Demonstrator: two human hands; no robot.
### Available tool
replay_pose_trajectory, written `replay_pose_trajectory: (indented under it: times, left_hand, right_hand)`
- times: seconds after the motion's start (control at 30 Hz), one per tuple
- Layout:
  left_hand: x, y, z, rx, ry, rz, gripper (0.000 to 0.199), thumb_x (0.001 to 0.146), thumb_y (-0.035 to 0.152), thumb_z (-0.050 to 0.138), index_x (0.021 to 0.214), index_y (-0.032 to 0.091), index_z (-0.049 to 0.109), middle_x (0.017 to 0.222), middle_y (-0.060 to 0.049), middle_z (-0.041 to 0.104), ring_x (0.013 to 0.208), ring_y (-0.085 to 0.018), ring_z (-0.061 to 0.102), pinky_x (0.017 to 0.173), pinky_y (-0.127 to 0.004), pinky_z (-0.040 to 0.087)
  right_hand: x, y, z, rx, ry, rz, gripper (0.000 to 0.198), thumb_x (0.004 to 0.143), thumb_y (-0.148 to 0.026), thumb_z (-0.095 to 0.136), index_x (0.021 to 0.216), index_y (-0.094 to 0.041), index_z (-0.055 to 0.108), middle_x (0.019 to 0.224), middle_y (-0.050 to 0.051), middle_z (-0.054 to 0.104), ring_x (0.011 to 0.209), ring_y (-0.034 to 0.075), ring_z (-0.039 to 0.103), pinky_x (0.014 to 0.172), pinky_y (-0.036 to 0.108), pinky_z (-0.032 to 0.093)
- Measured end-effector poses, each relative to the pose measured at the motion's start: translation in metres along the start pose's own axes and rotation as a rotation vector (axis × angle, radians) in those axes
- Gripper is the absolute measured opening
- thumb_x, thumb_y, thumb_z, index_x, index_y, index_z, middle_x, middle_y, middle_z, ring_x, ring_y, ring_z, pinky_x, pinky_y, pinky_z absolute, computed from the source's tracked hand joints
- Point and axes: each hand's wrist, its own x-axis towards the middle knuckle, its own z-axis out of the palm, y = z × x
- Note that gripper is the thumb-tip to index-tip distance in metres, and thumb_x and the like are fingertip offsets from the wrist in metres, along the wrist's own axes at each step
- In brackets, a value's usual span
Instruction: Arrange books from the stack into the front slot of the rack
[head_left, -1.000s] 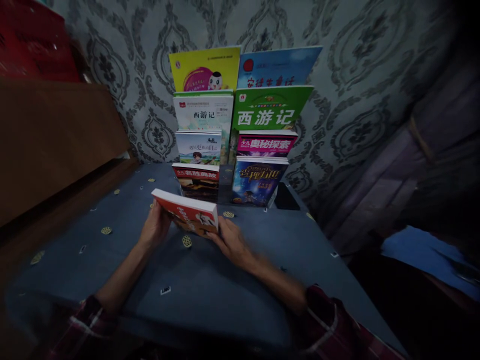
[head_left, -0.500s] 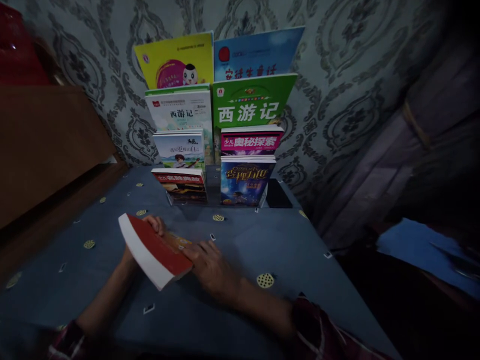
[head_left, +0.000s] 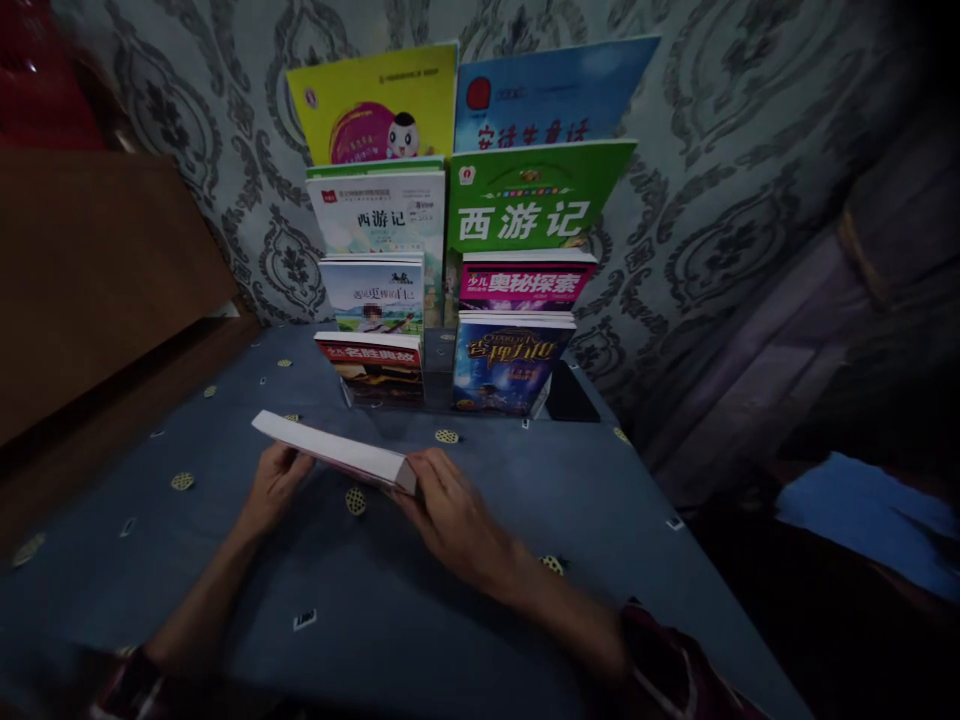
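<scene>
A thick paperback book (head_left: 337, 448) is held above the table, its white page edges turned up toward me and its cover mostly hidden. My left hand (head_left: 276, 480) grips it near the left end, fingers closed around its lower side. At the right end, my right hand (head_left: 450, 505) has its thumb and fingers closed on the book's corner. Beyond the hands, a stepped rack carries two columns of upright books. In front stand a red-topped book (head_left: 371, 368) on the left and a dark blue book (head_left: 512, 365) on the right.
A blue tablecloth (head_left: 360, 620) with pineapple prints covers the table. Behind the rack is a patterned wall (head_left: 720, 130). A dark flat object (head_left: 571, 393) lies right of the rack. Brown furniture (head_left: 97, 280) borders the left side; a blue cloth-like item (head_left: 862, 520) lies at right.
The book has been tilted so its red cover has turned out of sight and its page edges face up. Both hands have shifted their hold. The view has moved slightly.
</scene>
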Motion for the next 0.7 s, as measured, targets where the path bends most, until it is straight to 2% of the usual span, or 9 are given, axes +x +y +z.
replay_pose_trajectory:
  times: [0.13, 0.27, 0.43, 0.53, 0.7]
  left_hand:
    - [0.005, 0.001, -0.015, 0.149, -0.081, 0.087, 0.033, 0.078, 0.052, 0.073, 0.073, 0.020, 0.073, 0.068, -0.002, 0.071, 0.064, -0.019, 0.064, 0.063, -0.028, 0.052]
    - [0.018, 0.011, -0.015, 0.167, -0.108, 0.073, 0.038, 0.080, 0.055, 0.071, 0.069, 0.019, 0.069, 0.061, -0.001, 0.067, 0.056, -0.016, 0.060, 0.054, -0.025, 0.048]
    - [0.047, 0.031, -0.007, 0.120, -0.055, 0.120, 0.048, 0.079, 0.065, 0.071, 0.075, 0.018, 0.069, 0.066, -0.002, 0.068, 0.061, -0.016, 0.062, 0.058, -0.025, 0.051]
    - [0.068, 0.044, -0.002, 0.095, 0.005, 0.206, 0.051, 0.080, 0.068, 0.071, 0.085, 0.017, 0.070, 0.073, -0.002, 0.069, 0.065, -0.015, 0.063, 0.061, -0.026, 0.053]
    - [0.095, 0.058, 0.010, 0.071, 0.067, 0.378, 0.051, 0.084, 0.068, 0.068, 0.097, 0.018, 0.070, 0.082, -0.003, 0.070, 0.069, -0.014, 0.063, 0.064, -0.025, 0.054]
  right_hand:
    - [0.013, 0.010, -0.003, 0.049, -0.011, -0.043, 0.011, 0.106, -0.022, 0.045, 0.112, -0.020, 0.054, 0.095, 0.008, 0.065, 0.091, 0.024, 0.063, 0.076, 0.036, 0.056]
    - [0.030, 0.027, -0.004, 0.077, -0.010, -0.015, 0.007, 0.104, -0.020, 0.048, 0.109, -0.022, 0.054, 0.097, 0.008, 0.065, 0.090, 0.023, 0.063, 0.075, 0.036, 0.054]
    - [0.065, 0.046, -0.020, 0.101, -0.010, -0.111, 0.009, 0.105, -0.025, 0.048, 0.112, -0.021, 0.054, 0.104, 0.009, 0.066, 0.095, 0.024, 0.063, 0.080, 0.037, 0.055]
    - [0.087, 0.052, -0.034, 0.070, 0.020, -0.178, 0.015, 0.107, -0.030, 0.047, 0.115, -0.020, 0.054, 0.109, 0.011, 0.065, 0.099, 0.024, 0.063, 0.084, 0.040, 0.056]
    - [0.106, 0.058, -0.048, -0.031, 0.082, -0.119, 0.018, 0.107, -0.036, 0.047, 0.114, -0.021, 0.055, 0.109, 0.009, 0.066, 0.102, 0.025, 0.064, 0.088, 0.042, 0.057]
